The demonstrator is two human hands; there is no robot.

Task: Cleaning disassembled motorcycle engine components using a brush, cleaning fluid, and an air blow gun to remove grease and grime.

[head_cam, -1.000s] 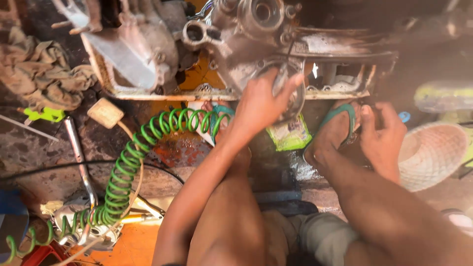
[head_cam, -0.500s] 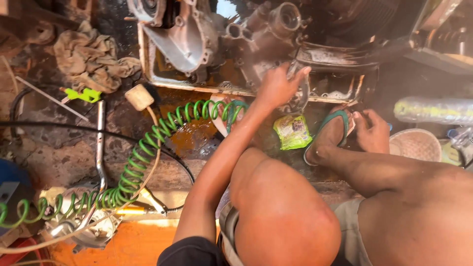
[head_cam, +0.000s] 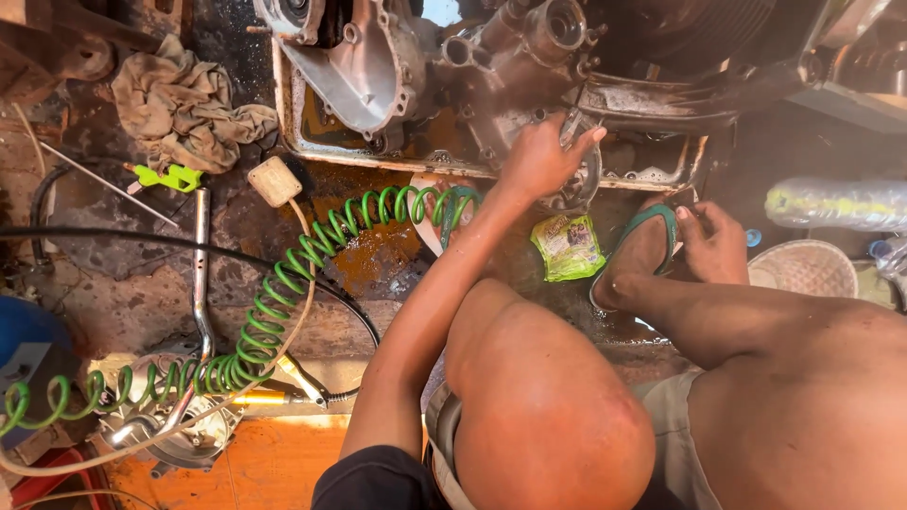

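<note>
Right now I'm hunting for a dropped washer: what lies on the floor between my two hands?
In the head view, a small green packet lies between the left hand and right hand, beside the green sandal.

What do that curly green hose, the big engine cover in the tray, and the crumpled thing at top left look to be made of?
Green coiled hose: likely flexible plastic; glossy, springy coils.
Engine cover: seemingly cast metal, probably aluminium; dull silver-grey, grimy, with bolt holes.
Crumpled rag: cloth; soft folds, stained beige.
The left hand rests on a similar grey metal part.
</note>
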